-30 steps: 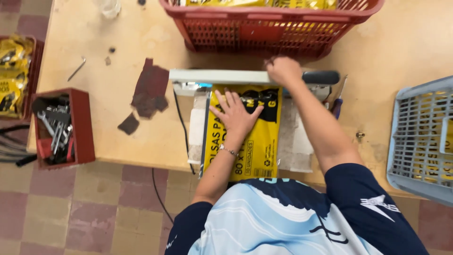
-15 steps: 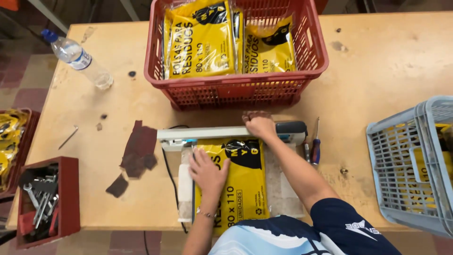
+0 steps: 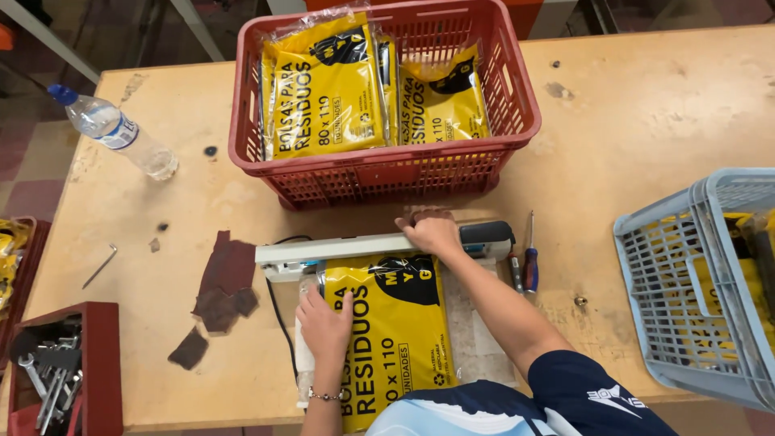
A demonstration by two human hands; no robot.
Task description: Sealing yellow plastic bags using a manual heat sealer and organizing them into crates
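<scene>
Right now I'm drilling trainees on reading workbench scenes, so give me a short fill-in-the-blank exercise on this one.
1. The right hand presses down the bar of the ____ sealer.
2. The left hand lies flat on a ____ packet.
3. The water bottle lies on its ____.
4. The screwdriver lies to the right of the sealer's ____ end.

Missing words: white; yellow; side; black

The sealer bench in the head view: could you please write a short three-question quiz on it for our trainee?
1. True or false: the right hand presses the sealer bar down.
2. Which hand lies flat on the yellow bag pack?
3. The red basket holds: A) tools B) yellow packs C) bottles.

Key: 1 true. 2 the left hand. 3 B; the water bottle lies on the table.
</scene>
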